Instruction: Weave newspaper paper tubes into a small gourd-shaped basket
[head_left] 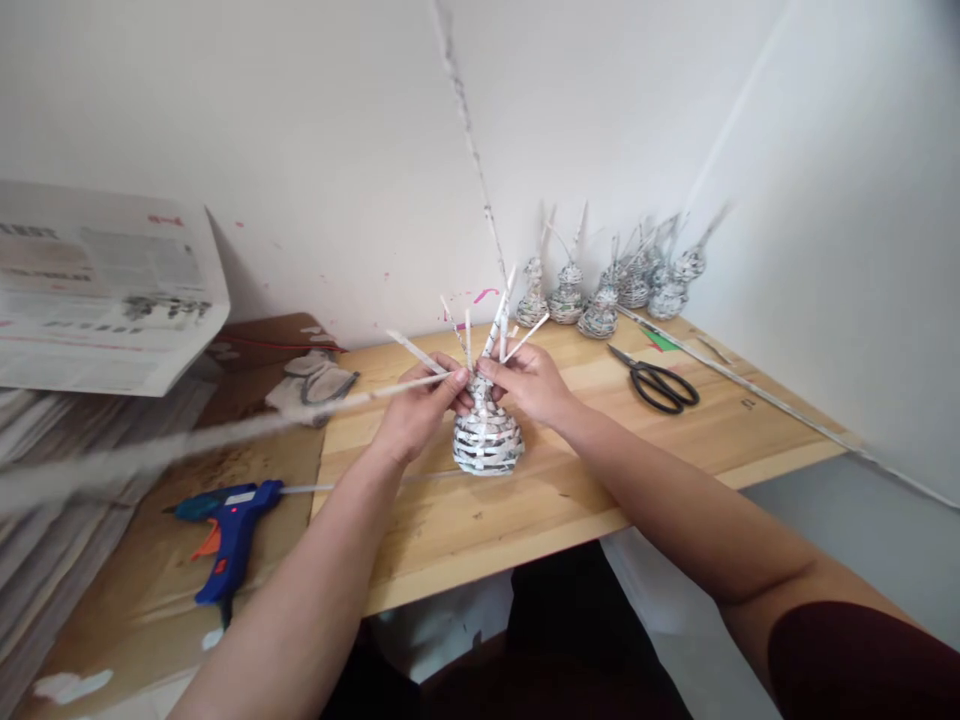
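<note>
A gourd-shaped weave of rolled newspaper strips (488, 442) stands upright on the wooden board, between my hands. Several paper sticks fan out of its narrow neck. My left hand (429, 400) pinches a long paper strip (337, 408) at the neck, and the strip runs off blurred to the left. On the other side my right hand (529, 382) closes thumb and fingers on the neck and the base of the sticks. Another long rolled paper stick (472, 140) rises from the weave toward the top of the view. Some fingertips are hidden behind the neck.
Several finished-looking woven gourds (598, 310) line the wall at the back right. Black-handled scissors (654, 380) lie in front of them, beside a long paper rod (750, 386). At left are a blue glue gun (238, 540), a grey cloth (311, 385) and stacked newspapers (112, 290).
</note>
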